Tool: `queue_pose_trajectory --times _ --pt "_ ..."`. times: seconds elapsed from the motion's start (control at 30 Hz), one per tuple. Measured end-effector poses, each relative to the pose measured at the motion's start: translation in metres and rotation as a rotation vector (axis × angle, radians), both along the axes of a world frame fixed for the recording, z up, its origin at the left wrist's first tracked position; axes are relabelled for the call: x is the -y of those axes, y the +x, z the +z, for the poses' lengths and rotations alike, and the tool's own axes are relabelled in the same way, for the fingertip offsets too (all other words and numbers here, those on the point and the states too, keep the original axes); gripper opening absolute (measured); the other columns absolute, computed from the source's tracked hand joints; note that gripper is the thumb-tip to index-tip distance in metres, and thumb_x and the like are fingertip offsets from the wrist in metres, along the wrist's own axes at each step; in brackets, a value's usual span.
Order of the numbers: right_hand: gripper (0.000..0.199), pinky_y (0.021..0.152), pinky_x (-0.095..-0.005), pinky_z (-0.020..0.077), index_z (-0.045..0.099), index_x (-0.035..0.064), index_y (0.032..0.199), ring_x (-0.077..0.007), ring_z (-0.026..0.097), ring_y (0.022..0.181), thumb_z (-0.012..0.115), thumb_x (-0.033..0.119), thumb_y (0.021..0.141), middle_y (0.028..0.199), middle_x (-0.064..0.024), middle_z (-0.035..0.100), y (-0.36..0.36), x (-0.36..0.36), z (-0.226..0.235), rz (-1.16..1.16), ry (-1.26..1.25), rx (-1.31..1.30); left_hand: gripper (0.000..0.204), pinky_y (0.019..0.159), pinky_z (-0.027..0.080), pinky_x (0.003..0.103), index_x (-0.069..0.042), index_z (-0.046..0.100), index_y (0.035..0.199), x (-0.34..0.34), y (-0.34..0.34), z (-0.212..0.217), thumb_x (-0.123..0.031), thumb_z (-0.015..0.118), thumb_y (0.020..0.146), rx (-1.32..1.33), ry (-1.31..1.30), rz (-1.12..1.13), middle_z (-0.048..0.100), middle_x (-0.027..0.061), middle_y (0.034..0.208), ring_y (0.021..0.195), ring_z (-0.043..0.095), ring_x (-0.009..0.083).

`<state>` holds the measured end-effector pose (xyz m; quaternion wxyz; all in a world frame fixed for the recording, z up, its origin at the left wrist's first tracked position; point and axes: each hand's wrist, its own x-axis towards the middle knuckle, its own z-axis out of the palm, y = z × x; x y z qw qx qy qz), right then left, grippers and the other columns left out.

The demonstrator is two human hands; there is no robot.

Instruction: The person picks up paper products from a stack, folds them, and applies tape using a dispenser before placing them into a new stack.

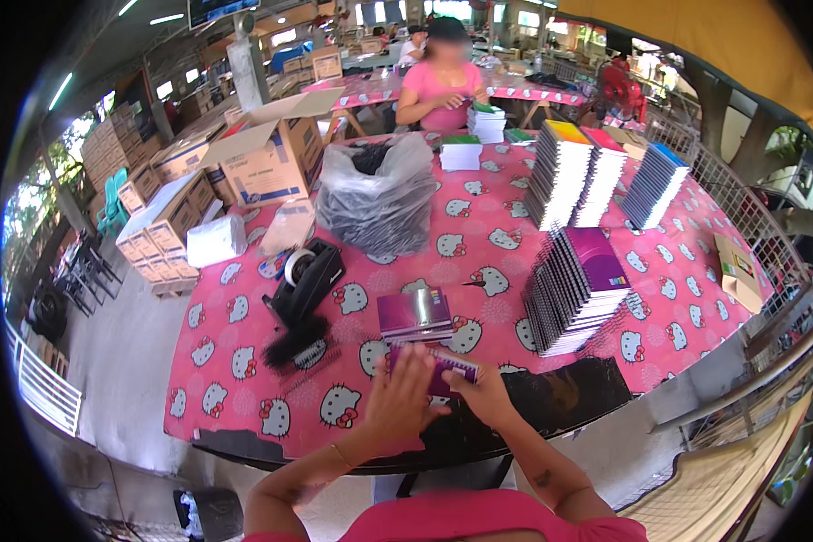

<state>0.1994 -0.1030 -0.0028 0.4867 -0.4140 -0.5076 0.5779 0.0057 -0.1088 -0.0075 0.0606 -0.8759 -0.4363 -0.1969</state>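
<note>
A purple notebook (442, 378) with a row of binding holes or coils along one edge lies at the table's near side. Across its left part rests my left hand (403, 397), fingers stretched out and flat. My right hand (481, 395) grips its right end, thumb on top. Just beyond the hands sits a low stack of purple notebooks (414, 314), shiny on top. Farther right rises a tall stack of purple spiral notebooks (596, 262). Loose black binding coils (296, 350) lie to the left, by a black tape dispenser (321, 282).
A clear plastic bag (375, 212) with black contents stands mid-table. Yellow (560, 172), red (602, 176) and blue notebook stacks (657, 185) stand back right. Cardboard boxes (271, 163) are at left. Across the table, a person in pink (443, 86) handles green-topped stacks (485, 124).
</note>
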Motion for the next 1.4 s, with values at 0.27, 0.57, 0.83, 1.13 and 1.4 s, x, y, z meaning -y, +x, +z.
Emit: queue_pose_trajectory --times 0.27,0.57,0.83,1.13,1.4 --pt "0.040 0.079 -0.0226 0.0507 0.058 0.0029 0.139 -0.0043 0.057 0.093 0.062 0.005 0.099 0.114 -0.0009 0.066 -0.003 -0.006 -0.002 0.023 0.062 0.030 0.085 0.117 0.015 0.064 0.003 0.038 0.150 0.005 0.008 0.000 -0.060 0.053 0.094 -0.045 -0.043 -0.009 0.037 0.0236 0.156 0.148 0.031 0.0390" --pt "0.044 0.077 -0.0209 0.0471 0.056 0.0036 0.141 -0.0023 0.054 0.086 0.061 0.004 0.098 0.106 0.0014 0.067 0.010 -0.023 -0.027 0.145 0.110 0.109 0.053 0.117 0.018 0.064 -0.005 0.056 0.135 -0.053 -0.010 0.036 -0.039 0.061 0.095 0.016 -0.259 -0.133 0.043 0.0138 0.153 0.145 0.036 0.0334" --pt "0.048 0.090 -0.0254 0.0497 0.053 0.0023 0.143 -0.0097 0.059 0.103 0.058 -0.004 0.096 0.123 -0.0037 0.066 0.001 -0.024 -0.030 0.012 0.215 0.077 0.086 0.117 0.017 0.064 0.003 0.038 0.149 -0.011 0.025 0.004 -0.059 0.054 0.093 0.107 0.025 -0.017 0.035 0.0215 0.157 0.148 0.029 0.0413" --pt "0.038 0.075 -0.0225 0.0506 0.058 0.0007 0.137 -0.0057 0.059 0.088 0.059 0.001 0.099 0.104 0.0006 0.067 0.014 -0.020 -0.042 0.016 0.106 0.004 0.058 0.118 0.022 0.059 -0.003 0.049 0.143 -0.010 0.031 0.025 -0.035 0.060 0.097 0.232 0.031 -0.078 0.051 0.0170 0.144 0.134 0.048 0.0343" --pt "0.029 0.079 -0.0267 0.0503 0.062 -0.0004 0.124 -0.0076 0.059 0.090 0.063 0.003 0.096 0.102 -0.0025 0.067 0.006 -0.020 -0.071 0.104 0.265 0.163 0.029 0.114 0.031 0.054 -0.007 0.067 0.118 -0.029 0.016 -0.004 -0.023 0.066 0.094 0.225 0.044 -0.133 0.070 0.0076 0.104 0.099 0.066 0.0264"
